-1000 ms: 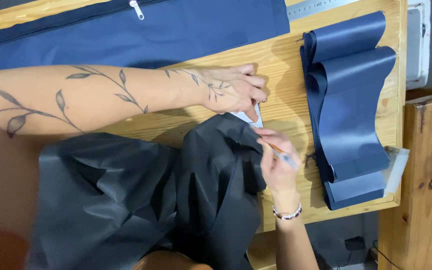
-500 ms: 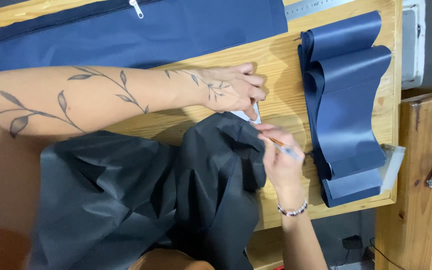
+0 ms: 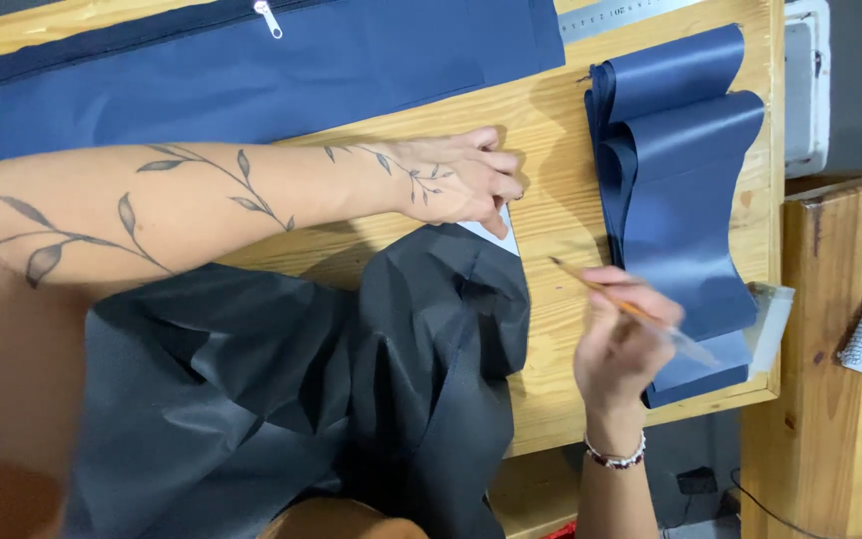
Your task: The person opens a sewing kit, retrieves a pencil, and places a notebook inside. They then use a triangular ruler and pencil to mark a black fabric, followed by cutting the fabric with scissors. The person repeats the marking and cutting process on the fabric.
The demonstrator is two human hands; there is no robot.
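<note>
Dark grey cloth (image 3: 281, 399) lies bunched across the near side of the wooden table (image 3: 561, 329), its folds spilling over the front edge towards you; its upper corner reaches up to a small pale card (image 3: 496, 237) that peeks out just beyond the cloth's edge. Your left hand (image 3: 456, 180) comes in from the left, arm stretched low over the table, and its fingers are curled down flat on that card — pressing it in place, not gripping round it; the card is mostly hidden under the fingertips. Your right hand (image 3: 619, 344) is just off the cloth's right edge, closed in a narrow writing grip on a pencil (image 3: 601, 289); the pencil slants up and to the left, and its tip hangs over bare wood between the cloth and the strip of blue material, near the card but not touching it. You wear a beaded bracelet (image 3: 616, 459) on that wrist. Beside the right hand, a long blue strip (image 3: 680, 200) lies folded back and forth on itself in loose loops; a larger blue panel with a zip (image 3: 251, 70) covers the far side of the table, with a metal ruler (image 3: 621, 15) at its right end — both well apart from your hands.
</note>
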